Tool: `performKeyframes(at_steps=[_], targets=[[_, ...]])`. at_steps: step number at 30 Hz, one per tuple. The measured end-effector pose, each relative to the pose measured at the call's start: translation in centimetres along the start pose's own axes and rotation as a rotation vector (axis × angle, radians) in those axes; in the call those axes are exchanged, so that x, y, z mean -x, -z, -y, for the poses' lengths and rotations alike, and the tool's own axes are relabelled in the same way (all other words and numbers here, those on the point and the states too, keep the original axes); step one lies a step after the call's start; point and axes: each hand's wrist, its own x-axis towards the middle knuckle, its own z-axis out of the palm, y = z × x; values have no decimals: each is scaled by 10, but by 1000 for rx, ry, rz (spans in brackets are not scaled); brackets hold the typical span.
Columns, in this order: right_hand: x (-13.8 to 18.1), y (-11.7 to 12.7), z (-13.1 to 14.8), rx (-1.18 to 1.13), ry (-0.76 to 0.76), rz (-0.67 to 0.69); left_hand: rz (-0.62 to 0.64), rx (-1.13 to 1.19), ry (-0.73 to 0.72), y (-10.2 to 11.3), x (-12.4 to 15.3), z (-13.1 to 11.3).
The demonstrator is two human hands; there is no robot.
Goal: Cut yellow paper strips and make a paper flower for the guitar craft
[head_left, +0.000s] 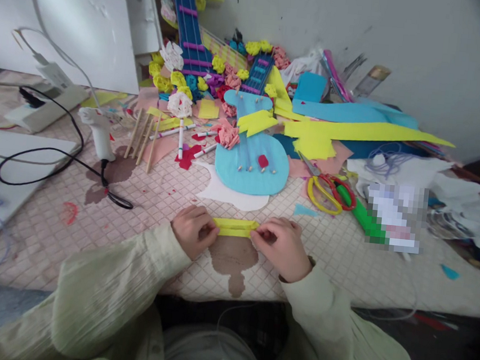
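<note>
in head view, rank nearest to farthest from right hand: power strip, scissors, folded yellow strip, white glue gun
1. Folded yellow strip: pinched in the right hand
2. Scissors: beyond that hand, rightward
3. White glue gun: well to the left
4. Power strip: farther left

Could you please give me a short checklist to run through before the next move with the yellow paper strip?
1. Left end held: ok; the left hand pinches the yellow strip there.
2. Right end held: ok; the right hand pinches the other end.
3. Scissors put down: ok; they lie on the table, apart from both hands.
4. Light blue guitar-shaped piece clear of the hands: ok; it lies beyond them.
5. Dark stain by the strip dry: cannot tell.
6. White glue gun cool: cannot tell; it stands off to the left, out of the hands.
</note>
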Motion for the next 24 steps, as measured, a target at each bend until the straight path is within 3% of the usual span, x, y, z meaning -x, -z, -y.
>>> performKeyframes(at_steps=[5,16,24], targets=[[-1,0,1,8,-19,2,-36,-20,15,-1,-1,0],[-1,-1,1,21,-19,8,10,-31,34,2,-5,-1],[3,-5,-1,49,19,-85,-49,-7,60,1,-3,-1]])
